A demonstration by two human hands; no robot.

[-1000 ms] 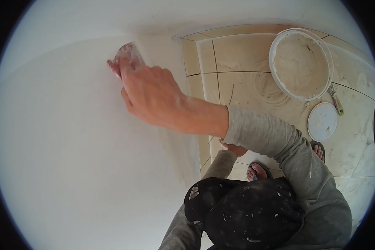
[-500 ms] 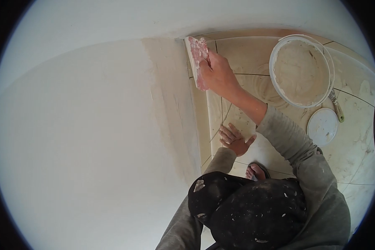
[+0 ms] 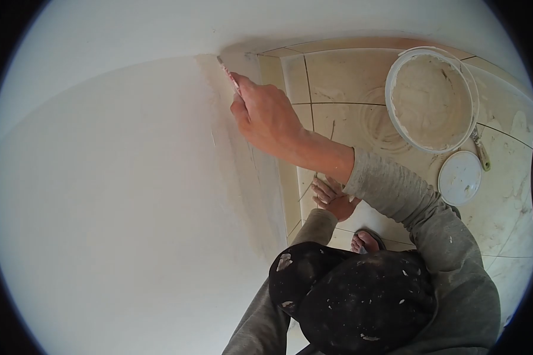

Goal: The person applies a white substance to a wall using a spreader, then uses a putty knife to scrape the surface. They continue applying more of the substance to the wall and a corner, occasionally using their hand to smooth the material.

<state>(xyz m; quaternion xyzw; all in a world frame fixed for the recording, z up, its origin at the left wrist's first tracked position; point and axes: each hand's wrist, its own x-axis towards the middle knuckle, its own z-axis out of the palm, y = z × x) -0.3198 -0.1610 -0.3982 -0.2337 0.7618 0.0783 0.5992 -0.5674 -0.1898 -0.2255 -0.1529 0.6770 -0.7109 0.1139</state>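
My right hand is closed around a flat, putty-smeared red and white spreader, which I see nearly edge-on. Its tip is at the wall, near the corner where two walls meet. A beige band of damp-looking filler runs down the wall beside the corner and skirting. My left hand lies flat on the tiled floor with its fingers spread, partly hidden behind my right sleeve. It holds nothing.
A large white bucket of beige putty stands on the floor at right. Next to it are a putty knife with a green handle and a round white lid. My sandalled foot is by my left hand. Skirting tiles edge the wall.
My right hand has moved left from above the skirting onto the wall, turning the spreader from broad face to edge-on. My left hand has stayed on the floor.
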